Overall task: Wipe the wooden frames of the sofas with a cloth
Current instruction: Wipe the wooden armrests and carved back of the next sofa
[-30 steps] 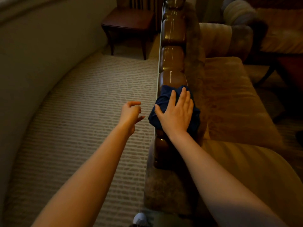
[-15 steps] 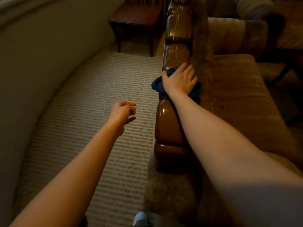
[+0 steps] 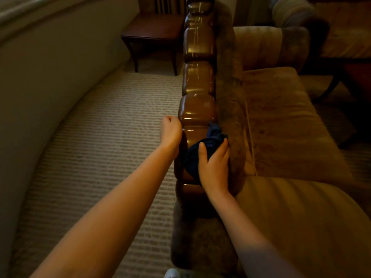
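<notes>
The sofa's glossy brown wooden frame runs away from me up the middle of the view, carved into rounded blocks. A dark blue cloth is bunched on its near part. My right hand presses on the cloth, thumb on the left and fingers on the right, gripping it against the wood. My left hand is curled into a loose fist with nothing in it, its knuckles right against the frame's left side. The wood under the cloth is hidden.
Tan sofa cushions lie to the right of the frame. Striped beige carpet covers the floor on the left, bounded by a curved pale wall. A dark wooden side table stands at the far end. More seating sits at the back right.
My right hand has pulled the cloth back along the frame toward me, after pushing it away half a second ago. My left hand has moved right, up against the frame's side.
</notes>
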Demonstrator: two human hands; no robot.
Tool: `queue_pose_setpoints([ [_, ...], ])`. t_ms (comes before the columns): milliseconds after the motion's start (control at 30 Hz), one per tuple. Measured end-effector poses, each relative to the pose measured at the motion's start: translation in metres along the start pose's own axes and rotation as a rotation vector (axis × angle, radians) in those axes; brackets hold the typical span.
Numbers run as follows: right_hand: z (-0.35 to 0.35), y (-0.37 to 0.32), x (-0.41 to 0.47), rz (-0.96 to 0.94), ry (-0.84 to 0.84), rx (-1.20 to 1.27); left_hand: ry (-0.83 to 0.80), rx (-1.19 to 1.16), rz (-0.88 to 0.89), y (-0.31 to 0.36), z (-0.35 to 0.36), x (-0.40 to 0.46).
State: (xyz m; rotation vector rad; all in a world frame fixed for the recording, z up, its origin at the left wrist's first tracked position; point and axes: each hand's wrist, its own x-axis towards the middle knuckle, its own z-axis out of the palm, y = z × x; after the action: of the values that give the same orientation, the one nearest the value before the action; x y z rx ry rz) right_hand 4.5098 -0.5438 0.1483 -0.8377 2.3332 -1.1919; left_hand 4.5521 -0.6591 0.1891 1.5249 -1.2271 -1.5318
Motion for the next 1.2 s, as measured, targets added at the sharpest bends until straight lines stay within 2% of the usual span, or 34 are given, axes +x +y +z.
queue_pose_setpoints([
  [133, -0.002, -0.008, 0.029, -0.065, -0.042, 0.050, 0.045, 0.025, 0.017, 0.019, 0.012, 0.019],
  [367, 0.004, -0.031, 0.128, 0.137, -0.219, 0.140, 0.052, 0.120, 0.012, 0.049, 0.042, 0.064],
  [467, 0.017, -0.044, 0.181, 0.216, -0.243, 0.097, 0.033, 0.310, 0.016, 0.049, 0.060, 0.084],
  [533, 0.023, -0.053, 0.220, 0.270, -0.276, 0.087, 0.121, 0.430, 0.039, 0.040, 0.068, 0.092],
  [733, 0.034, -0.062, 0.271, 0.286, -0.244, 0.079, 0.188, 0.562, 0.043, 0.035, 0.072, 0.094],
  [967, 0.029, -0.052, 0.242, 0.301, -0.285, 0.006, 0.125, 0.343, 0.126, 0.035, 0.063, 0.090],
  [1067, 0.023, -0.058, 0.218, 0.312, -0.267, -0.066, 0.055, 0.129, 0.200, 0.032, 0.053, 0.078],
  [1200, 0.025, -0.077, 0.162, 0.315, -0.108, -0.409, -0.086, -0.133, 0.089, 0.029, 0.032, 0.086],
])
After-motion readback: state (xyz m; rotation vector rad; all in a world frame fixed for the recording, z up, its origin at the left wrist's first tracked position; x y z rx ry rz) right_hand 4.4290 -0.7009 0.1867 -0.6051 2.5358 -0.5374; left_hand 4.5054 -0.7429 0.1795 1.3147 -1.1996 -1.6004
